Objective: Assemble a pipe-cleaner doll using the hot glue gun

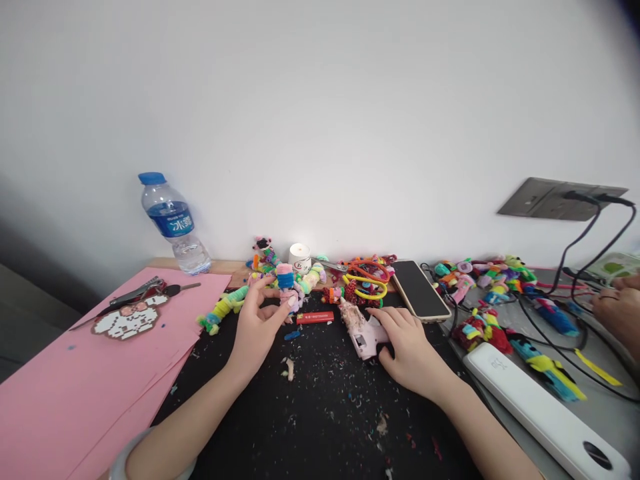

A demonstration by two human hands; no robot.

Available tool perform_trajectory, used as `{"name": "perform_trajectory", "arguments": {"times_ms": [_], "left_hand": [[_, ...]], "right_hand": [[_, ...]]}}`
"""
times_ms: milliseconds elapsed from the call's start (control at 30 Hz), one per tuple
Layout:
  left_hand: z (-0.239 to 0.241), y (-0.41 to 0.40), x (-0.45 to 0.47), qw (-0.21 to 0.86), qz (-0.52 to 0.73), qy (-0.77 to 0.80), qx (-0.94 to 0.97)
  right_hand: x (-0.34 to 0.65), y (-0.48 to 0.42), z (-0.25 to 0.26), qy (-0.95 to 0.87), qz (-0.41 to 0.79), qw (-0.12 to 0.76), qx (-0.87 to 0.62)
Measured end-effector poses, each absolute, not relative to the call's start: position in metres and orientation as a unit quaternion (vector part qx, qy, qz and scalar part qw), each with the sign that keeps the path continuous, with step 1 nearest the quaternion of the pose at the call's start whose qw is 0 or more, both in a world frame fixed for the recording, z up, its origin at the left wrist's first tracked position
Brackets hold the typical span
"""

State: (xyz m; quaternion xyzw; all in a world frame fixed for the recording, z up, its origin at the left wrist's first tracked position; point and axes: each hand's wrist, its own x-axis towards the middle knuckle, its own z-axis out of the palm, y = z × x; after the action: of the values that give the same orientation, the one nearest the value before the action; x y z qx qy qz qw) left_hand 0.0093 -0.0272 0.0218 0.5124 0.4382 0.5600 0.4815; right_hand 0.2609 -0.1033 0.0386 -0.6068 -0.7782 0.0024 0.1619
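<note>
Between its thumb and fingers my left hand (257, 327) pinches a small fuzzy pipe-cleaner figure (286, 283) in pink and blue, held upright above the black mat (300, 427). A pale pink hot glue gun (361, 333) lies on the mat, its nozzle end crusted with brownish residue. Around its handle curl the fingers of my right hand (407, 347). A red lighter (315, 318) rests on the mat between both hands. Left of my left hand lies a green and yellow pipe-cleaner piece (223, 311). A white candle or cup (300, 257) stands behind the figure.
Pink sheets (100, 387), scissors (123, 299) and a water bottle (173, 223) are at left. A phone (421, 290) lies right of the glue gun. Further right are pipe-cleaner pieces (487, 330), cables, a white elongated device (545, 413) and another person's hand (620, 313).
</note>
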Motion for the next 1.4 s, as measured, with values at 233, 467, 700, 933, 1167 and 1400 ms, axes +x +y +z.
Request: {"name": "perform_trajectory", "arguments": {"times_ms": [233, 467, 700, 933, 1167, 1400], "left_hand": [[0.02, -0.026, 0.006, 0.467, 0.57, 0.436, 0.517], [0.02, -0.032, 0.009, 0.471, 0.563, 0.44, 0.518], [0.017, -0.033, 0.011, 0.477, 0.548, 0.437, 0.531], [0.014, -0.033, 0.012, 0.506, 0.53, 0.431, 0.527], [0.011, -0.035, 0.014, 0.507, 0.512, 0.426, 0.547], [0.011, -0.05, 0.017, 0.451, 0.46, 0.434, 0.63]], "right_hand": [[0.213, -0.114, 0.054, -0.819, 0.055, 0.239, -0.518], [0.156, -0.113, 0.033, -0.863, 0.082, 0.146, -0.477], [0.148, -0.107, 0.01, -0.861, 0.089, 0.188, -0.464], [0.159, -0.11, 0.009, -0.812, 0.143, 0.348, -0.446], [0.17, -0.109, 0.019, -0.763, 0.133, 0.45, -0.445], [0.173, -0.108, 0.026, -0.696, 0.162, 0.5, -0.488]]}}
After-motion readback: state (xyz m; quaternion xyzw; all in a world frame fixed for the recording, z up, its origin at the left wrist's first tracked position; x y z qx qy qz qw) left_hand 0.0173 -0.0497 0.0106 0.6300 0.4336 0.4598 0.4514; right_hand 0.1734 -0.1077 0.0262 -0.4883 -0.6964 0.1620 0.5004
